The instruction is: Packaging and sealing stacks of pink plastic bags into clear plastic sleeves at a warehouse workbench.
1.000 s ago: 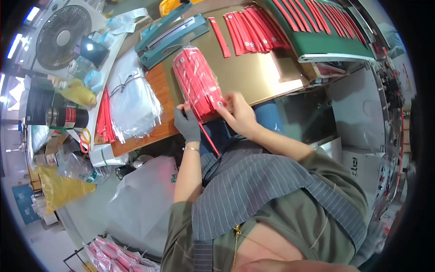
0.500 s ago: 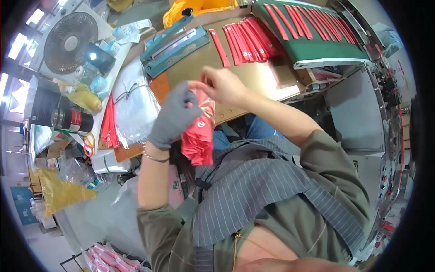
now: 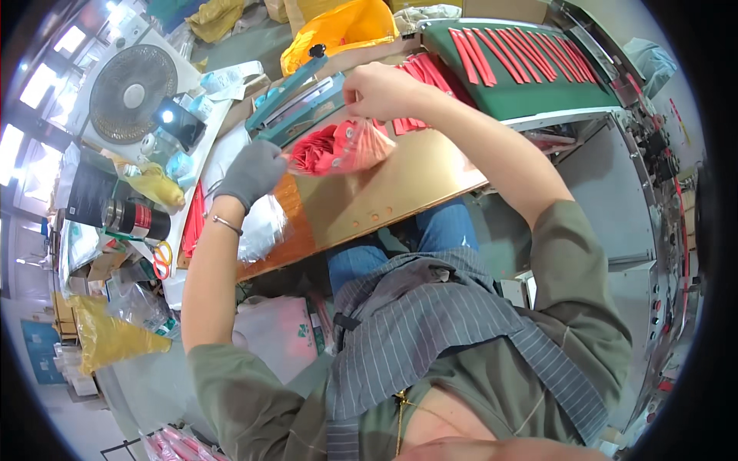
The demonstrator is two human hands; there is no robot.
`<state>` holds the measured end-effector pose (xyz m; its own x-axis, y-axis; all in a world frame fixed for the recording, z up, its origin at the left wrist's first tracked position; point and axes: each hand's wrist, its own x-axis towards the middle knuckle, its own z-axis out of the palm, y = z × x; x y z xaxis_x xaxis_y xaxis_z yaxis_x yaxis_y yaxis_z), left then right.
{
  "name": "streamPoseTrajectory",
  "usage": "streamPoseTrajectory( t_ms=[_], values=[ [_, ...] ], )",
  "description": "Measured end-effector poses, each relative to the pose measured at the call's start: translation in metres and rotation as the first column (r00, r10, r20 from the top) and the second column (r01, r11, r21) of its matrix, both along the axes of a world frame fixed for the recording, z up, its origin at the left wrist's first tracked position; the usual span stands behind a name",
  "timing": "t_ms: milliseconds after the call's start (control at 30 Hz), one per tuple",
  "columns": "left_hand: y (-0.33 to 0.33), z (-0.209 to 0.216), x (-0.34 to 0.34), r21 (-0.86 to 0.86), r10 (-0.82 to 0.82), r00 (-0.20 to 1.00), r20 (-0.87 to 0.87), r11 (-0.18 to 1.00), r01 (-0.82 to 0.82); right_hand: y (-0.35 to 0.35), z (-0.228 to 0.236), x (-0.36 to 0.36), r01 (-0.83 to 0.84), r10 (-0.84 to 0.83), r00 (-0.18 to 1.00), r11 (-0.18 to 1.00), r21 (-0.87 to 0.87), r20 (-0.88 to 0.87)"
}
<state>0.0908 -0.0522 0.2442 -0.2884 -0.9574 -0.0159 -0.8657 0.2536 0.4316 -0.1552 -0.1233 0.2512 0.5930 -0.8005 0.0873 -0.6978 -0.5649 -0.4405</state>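
Observation:
A clear plastic bag, filled with bunched red packets, is held sideways between my two hands, over the table and in front of the teal bag sealer. My left hand, in a grey glove, is closed on the bag's left end. My bare right hand pinches its upper right edge, fingers bent and partly hidden. Behind my right hand, more narrow red packets lie on the table, partly covered by my forearm.
Red packets lie in a row on a green conveyor belt at the far right. A stack of clear bags, orange-handled scissors, a black flask and a fan are on the left. A yellow bag sits behind.
The filled bag has gone from hanging near my body to lying sideways by the sealer. My hands have moved apart, the left one leftward, the right one farther forward.

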Motion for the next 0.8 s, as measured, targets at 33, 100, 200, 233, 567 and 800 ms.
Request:
streamPoseTrajectory(
  t_ms=[33,100,200,233,567,800],
  values=[
    [-0.001,0.002,-0.002,0.325,0.188,0.981,-0.042,0.931,-0.164,0.000,0.002,-0.004,-0.001,0.001,1.000,1.000,-0.017,0.008],
    [0.000,0.002,-0.009,0.186,0.236,0.930,-0.284,0.965,-0.188,0.004,0.001,-0.014,0.032,-0.015,0.984,0.995,-0.091,0.180],
    [-0.011,-0.003,-0.020,-0.054,0.222,0.812,-0.540,0.953,-0.297,-0.009,-0.003,-0.029,0.069,-0.063,0.954,0.998,-0.009,0.295],
    [-0.013,-0.005,-0.022,0.047,0.223,0.845,-0.486,0.972,-0.230,-0.014,-0.002,-0.034,0.055,-0.110,0.965,0.972,0.228,0.237],
    [-0.011,0.020,-0.039,0.258,0.278,0.749,-0.602,0.955,-0.148,-0.023,0.030,-0.057,0.063,-0.141,0.959,0.952,0.298,0.248],
    [0.012,0.047,-0.064,0.102,0.187,0.654,-0.733,0.981,-0.165,0.001,-0.021,-0.013,-0.194,0.278,0.933,0.923,-0.333,0.228]
  ],
)
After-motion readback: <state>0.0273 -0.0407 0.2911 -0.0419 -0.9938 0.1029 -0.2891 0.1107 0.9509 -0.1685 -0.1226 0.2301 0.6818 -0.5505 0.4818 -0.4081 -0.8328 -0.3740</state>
